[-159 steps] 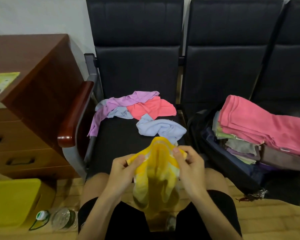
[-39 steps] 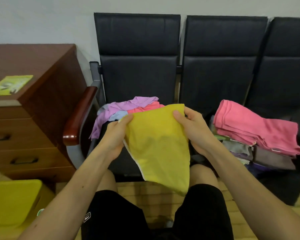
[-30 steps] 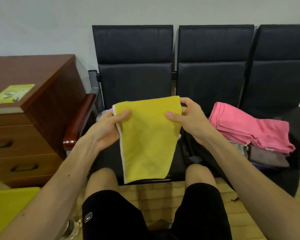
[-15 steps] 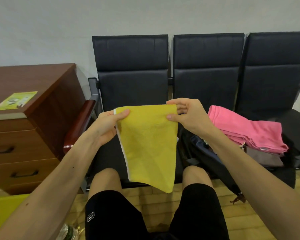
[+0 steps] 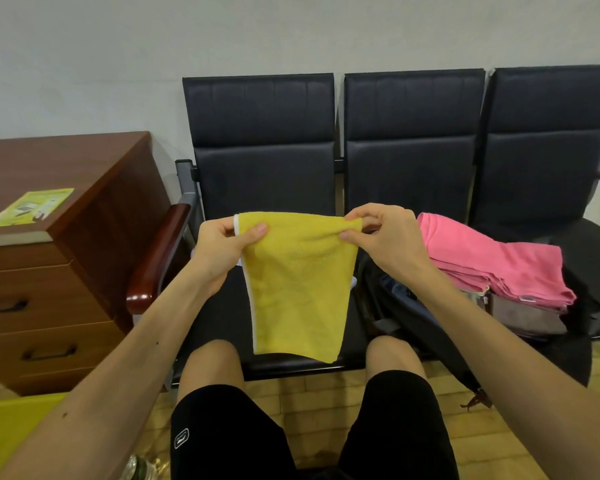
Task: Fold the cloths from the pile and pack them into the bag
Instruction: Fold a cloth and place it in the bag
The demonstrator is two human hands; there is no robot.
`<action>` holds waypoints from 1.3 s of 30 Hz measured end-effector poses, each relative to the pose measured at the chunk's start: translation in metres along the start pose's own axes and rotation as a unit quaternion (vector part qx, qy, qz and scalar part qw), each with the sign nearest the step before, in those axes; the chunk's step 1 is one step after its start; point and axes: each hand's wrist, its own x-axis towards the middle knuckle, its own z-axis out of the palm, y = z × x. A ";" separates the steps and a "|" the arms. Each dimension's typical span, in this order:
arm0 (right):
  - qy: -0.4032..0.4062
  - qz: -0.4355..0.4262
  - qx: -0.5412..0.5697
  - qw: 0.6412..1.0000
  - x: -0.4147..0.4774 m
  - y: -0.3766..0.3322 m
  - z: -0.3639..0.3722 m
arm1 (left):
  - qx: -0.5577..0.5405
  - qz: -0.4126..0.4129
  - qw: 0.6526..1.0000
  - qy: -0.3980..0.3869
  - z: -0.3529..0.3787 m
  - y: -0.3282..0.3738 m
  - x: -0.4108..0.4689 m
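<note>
A row of three black seats (image 5: 409, 174) is set against the wall. At 3 o'clock, a dark bag (image 5: 413, 306) is carried on the middle and right seats, with folded cloths (image 5: 492, 261) stacked in it.

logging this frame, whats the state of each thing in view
yellow cloth: held up by its top corners, hanging
left hand: pinching the cloth's left corner
right hand: pinching the right corner
pink cloth: folded, on top of the stack
bag: open
drawers: closed
</note>
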 end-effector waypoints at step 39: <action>-0.126 0.433 0.602 0.659 -0.092 0.014 0.054 | -0.292 -0.272 0.909 -0.121 0.039 -0.064 -0.047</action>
